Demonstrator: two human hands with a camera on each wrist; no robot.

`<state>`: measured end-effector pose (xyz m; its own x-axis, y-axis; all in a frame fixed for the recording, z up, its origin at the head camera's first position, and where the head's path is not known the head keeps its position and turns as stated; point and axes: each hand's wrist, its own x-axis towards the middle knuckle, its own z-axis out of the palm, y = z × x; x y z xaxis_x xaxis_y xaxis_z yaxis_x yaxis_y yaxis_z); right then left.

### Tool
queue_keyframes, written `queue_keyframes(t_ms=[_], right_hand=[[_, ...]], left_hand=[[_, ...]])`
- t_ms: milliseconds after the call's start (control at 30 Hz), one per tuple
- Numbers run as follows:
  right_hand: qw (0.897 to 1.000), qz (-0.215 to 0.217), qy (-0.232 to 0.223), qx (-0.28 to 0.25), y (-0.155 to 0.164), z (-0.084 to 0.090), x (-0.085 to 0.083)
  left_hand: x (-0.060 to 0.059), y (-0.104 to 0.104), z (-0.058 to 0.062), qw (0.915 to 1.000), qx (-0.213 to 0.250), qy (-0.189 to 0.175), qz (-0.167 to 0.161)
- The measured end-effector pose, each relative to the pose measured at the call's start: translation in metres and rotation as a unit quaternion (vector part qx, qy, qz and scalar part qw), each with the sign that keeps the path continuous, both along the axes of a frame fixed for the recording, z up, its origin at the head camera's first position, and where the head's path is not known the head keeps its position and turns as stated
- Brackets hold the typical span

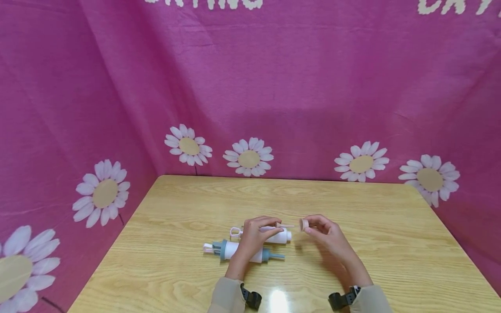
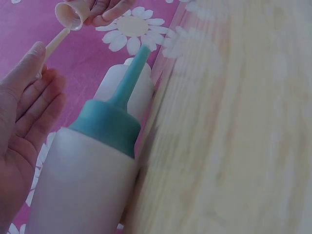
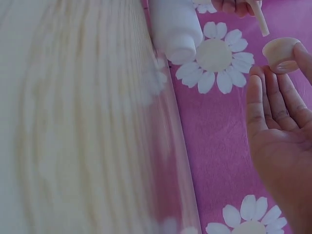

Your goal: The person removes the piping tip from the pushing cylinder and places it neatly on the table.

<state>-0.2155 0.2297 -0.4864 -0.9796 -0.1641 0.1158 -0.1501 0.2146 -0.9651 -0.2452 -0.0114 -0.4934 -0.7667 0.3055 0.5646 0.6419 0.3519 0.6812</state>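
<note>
In the head view, we hold both hands just above the desk (image 1: 188, 204), directly over the landmark, the teal-capped bottle (image 1: 244, 252), which lies on its side so it cannot tip. The left hand (image 1: 256, 234) pinches a thin pale nozzle tip (image 1: 285, 225) pointing toward the right hand (image 1: 326, 232), which pinches a small round cap (image 1: 303, 224) with its opening facing the tip; the two parts are near but apart, lined up on one axis. A white bottle (image 1: 279, 236) lies just behind the teal-capped bottle, partly under the left hand. In the left wrist view, the teal-capped bottle (image 2: 105, 146) fills the foreground, the nozzle tip (image 2: 56, 41) and cap (image 2: 72, 14) beyond its spout. In the right wrist view, the cap (image 3: 280, 51) sits at the fingertips (image 3: 258, 78), the nozzle tip (image 3: 260, 19) beside it; the teal-capped bottle is out of view.
</note>
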Motion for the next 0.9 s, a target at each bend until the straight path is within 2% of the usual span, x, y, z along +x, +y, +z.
queue_keyframes(t_ms=[300, 633, 700, 900], right_hand=[[1.0, -0.006, 0.015, -0.008, 0.015, 0.0, 0.006], [0.999, -0.031, -0.018, -0.015, 0.035, -0.002, 0.012], [0.999, -0.033, -0.023, -0.023, 0.038, -0.002, 0.014], [0.999, -0.048, -0.007, -0.003, 0.048, 0.001, 0.019]], left_hand=[[0.0, 0.011, -0.001, 1.0, 0.0, -0.001, 0.002], [0.002, 0.023, 0.001, 0.9998, -0.012, 0.018, 0.001], [0.002, 0.026, 0.001, 0.9998, -0.007, 0.018, -0.002], [0.003, 0.037, 0.0, 0.9996, 0.014, 0.019, -0.011]])
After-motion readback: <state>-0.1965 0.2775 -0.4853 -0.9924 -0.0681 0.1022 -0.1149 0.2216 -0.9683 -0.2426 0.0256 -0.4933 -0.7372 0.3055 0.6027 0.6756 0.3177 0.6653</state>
